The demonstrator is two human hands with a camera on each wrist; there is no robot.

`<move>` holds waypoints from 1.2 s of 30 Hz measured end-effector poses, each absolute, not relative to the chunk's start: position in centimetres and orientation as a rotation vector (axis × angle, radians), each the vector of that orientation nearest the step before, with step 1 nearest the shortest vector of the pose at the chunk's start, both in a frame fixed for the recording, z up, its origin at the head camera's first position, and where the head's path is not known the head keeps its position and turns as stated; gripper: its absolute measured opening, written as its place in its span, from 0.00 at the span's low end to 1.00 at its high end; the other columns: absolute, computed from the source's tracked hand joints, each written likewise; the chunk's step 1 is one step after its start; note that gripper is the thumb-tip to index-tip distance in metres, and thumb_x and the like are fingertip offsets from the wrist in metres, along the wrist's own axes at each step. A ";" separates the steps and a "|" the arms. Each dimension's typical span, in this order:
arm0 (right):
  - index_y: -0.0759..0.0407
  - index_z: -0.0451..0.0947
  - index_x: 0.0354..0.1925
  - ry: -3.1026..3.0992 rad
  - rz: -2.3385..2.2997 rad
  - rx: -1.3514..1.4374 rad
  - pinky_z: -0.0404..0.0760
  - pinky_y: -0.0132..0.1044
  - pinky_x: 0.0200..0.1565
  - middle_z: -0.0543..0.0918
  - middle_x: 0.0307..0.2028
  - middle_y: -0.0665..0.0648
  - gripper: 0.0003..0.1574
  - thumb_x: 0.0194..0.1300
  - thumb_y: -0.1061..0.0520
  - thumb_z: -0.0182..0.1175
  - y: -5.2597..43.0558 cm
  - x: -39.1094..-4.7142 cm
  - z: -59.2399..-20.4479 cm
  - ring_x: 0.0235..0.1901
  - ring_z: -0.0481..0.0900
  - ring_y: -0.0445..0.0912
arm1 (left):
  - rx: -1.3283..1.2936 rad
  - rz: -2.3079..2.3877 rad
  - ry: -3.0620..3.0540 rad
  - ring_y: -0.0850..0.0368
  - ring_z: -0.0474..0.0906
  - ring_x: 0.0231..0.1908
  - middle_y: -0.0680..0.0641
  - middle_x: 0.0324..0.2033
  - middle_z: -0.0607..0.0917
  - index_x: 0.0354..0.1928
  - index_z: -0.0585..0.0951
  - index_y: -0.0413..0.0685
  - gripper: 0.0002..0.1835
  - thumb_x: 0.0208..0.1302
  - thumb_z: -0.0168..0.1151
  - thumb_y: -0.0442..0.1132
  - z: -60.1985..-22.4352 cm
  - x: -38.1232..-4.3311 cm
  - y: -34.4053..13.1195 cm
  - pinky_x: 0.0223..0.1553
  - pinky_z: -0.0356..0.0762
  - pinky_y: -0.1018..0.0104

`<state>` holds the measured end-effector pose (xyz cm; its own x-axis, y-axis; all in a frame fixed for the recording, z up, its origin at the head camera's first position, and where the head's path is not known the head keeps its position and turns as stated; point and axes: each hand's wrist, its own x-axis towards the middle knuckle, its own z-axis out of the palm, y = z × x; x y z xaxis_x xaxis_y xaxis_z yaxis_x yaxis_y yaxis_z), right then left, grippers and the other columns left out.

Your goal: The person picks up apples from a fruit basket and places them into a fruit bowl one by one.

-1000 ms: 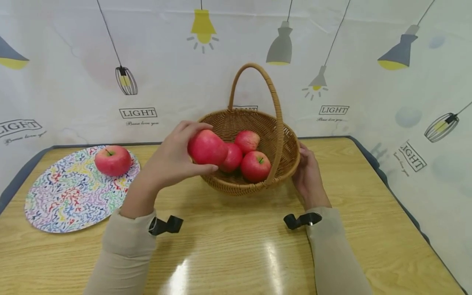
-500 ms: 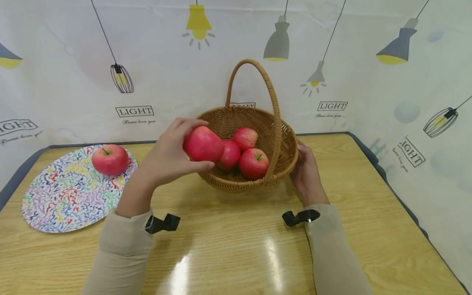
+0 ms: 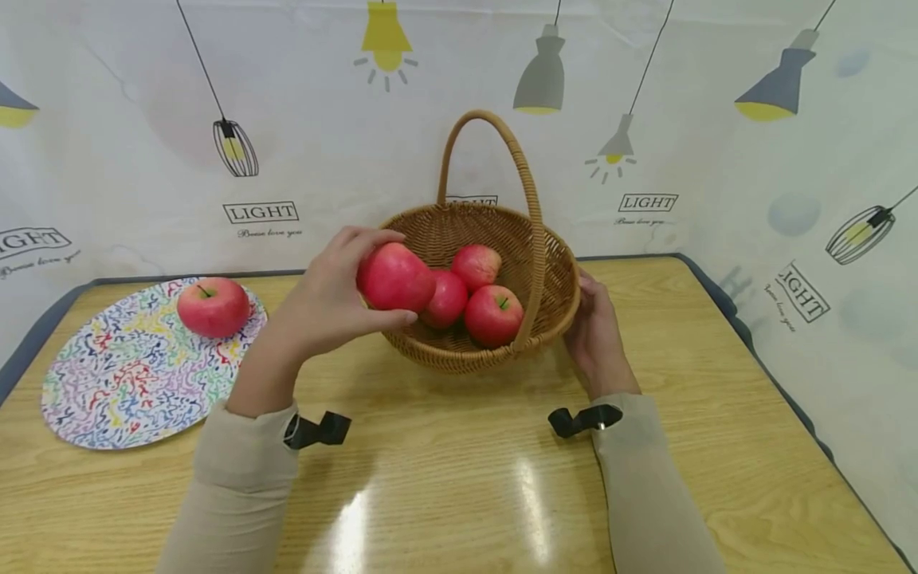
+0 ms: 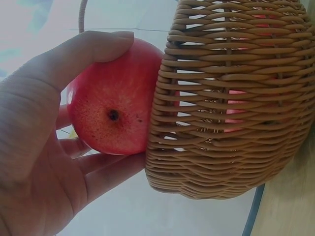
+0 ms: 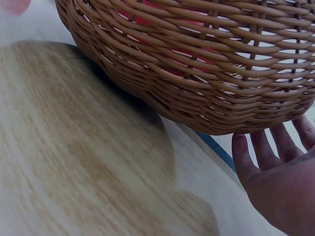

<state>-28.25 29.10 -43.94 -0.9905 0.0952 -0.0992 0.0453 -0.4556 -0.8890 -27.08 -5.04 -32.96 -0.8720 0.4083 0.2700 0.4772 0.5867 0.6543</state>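
In the head view my left hand [image 3: 320, 299] grips a red apple [image 3: 393, 277] at the left rim of a brown wicker basket [image 3: 448, 360]. The left wrist view shows the thumb over one side of this apple and fingers round the other, with the apple against the woven wall [image 4: 211, 123]. Three more apples lie in the basket, one of them [image 3: 495, 316] near the front. At the basket's right side rests my right hand [image 3: 601, 339]; in the right wrist view its fingers are fairly straight, fingertips touching the weave [image 5: 197, 93]. Its thumb is hidden there.
A round mat [image 3: 143, 383] with a colourful squiggle pattern lies on the left of the wooden table [image 3: 445, 478]. One apple [image 3: 213, 307] sits near its far edge. The basket's tall arched handle [image 3: 527, 183] rises before a lamp-printed backdrop [image 3: 323, 135].
The head view has shifted slightly. Both hands, the held apple and the basket keep practically the same positions relative to each other.
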 end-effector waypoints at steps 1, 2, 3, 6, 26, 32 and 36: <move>0.46 0.66 0.68 -1.625 2.648 -0.207 0.46 0.47 0.79 0.65 0.74 0.51 0.28 0.72 0.49 0.40 29.1 -28.3 -44.0 0.75 0.57 0.47 | -0.758 -1.163 -2.716 0.48 0.77 0.57 0.48 0.61 0.74 0.67 0.73 0.56 0.43 0.46 0.81 0.48 -33.0 -27.1 -5.1 0.59 0.80 0.44; 0.46 0.66 0.68 -1.631 2.646 -0.208 0.46 0.48 0.79 0.64 0.74 0.51 0.28 0.72 0.49 0.40 29.2 -28.3 -44.0 0.76 0.57 0.47 | -0.756 -1.162 -2.716 0.48 0.77 0.57 0.48 0.61 0.74 0.67 0.73 0.56 0.43 0.46 0.81 0.48 -33.0 -27.1 -5.1 0.59 0.80 0.44; 0.46 0.66 0.68 -1.636 2.643 -0.211 0.46 0.48 0.79 0.64 0.74 0.51 0.29 0.72 0.49 0.41 29.2 -28.3 -44.0 0.76 0.57 0.47 | -0.753 -1.161 -2.717 0.48 0.76 0.57 0.48 0.61 0.74 0.67 0.73 0.56 0.43 0.46 0.81 0.48 -33.0 -27.1 -5.1 0.59 0.80 0.43; 0.46 0.64 0.71 -1.653 2.637 -0.218 0.44 0.48 0.80 0.62 0.76 0.52 0.31 0.72 0.48 0.42 29.2 -28.2 -44.1 0.78 0.54 0.48 | -0.751 -1.152 -2.725 0.48 0.76 0.57 0.47 0.61 0.74 0.67 0.73 0.56 0.43 0.47 0.81 0.48 -33.0 -27.1 -5.0 0.59 0.80 0.43; 0.47 0.69 0.64 -1.652 2.607 -0.196 0.48 0.48 0.79 0.68 0.71 0.52 0.25 0.71 0.50 0.43 29.0 -28.1 -43.7 0.75 0.59 0.48 | -0.739 -1.131 -2.721 0.47 0.77 0.57 0.46 0.61 0.73 0.67 0.73 0.54 0.44 0.46 0.82 0.48 -32.8 -27.1 -5.0 0.59 0.80 0.43; 0.47 0.71 0.62 -1.665 2.580 -0.197 0.53 0.46 0.78 0.73 0.65 0.50 0.23 0.71 0.52 0.42 29.0 -28.1 -43.6 0.72 0.63 0.48 | -0.727 -1.128 -2.726 0.47 0.76 0.58 0.46 0.61 0.73 0.68 0.73 0.55 0.44 0.47 0.82 0.48 -32.8 -27.1 -5.1 0.59 0.80 0.42; 0.47 0.71 0.61 -1.665 2.573 -0.179 0.55 0.46 0.77 0.75 0.62 0.49 0.23 0.71 0.52 0.43 29.0 -28.1 -43.6 0.70 0.64 0.47 | -0.730 -1.129 -2.728 0.47 0.76 0.58 0.46 0.61 0.73 0.68 0.73 0.55 0.44 0.47 0.82 0.48 -32.9 -27.2 -5.2 0.59 0.80 0.43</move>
<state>-28.13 28.98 -43.59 -0.9906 0.1230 -0.0592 0.0037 -0.4098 -0.9122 -27.16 -5.17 -32.86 -0.8802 0.3921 0.2675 0.4664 0.6101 0.6405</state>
